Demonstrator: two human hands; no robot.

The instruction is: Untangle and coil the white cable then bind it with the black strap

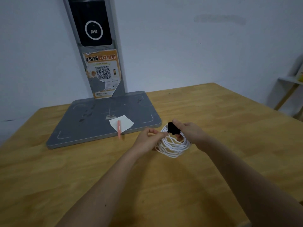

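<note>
Head view: your left hand (148, 139) grips the loosely coiled white cable (173, 147) above the wooden table (213, 169); your right hand (188, 131) pinches the black strap (173, 128) wrapped over the coil's top.

the table (65, 169) fills the near part of the scene, its far edge against the wall (180, 46). on its far left lies a flat base plate (91, 122), a post (98, 51) rising from the plate's far edge. a paper slip (126, 122) lies on the plate's near right part, a pen (119, 129) across it, overhanging the near edge. right of the plate, the cable coil (173, 146) sits between the left hand (147, 140) and right hand (190, 130), the strap (173, 128) at its far side. a shelf (288, 89) stands far right.
</note>
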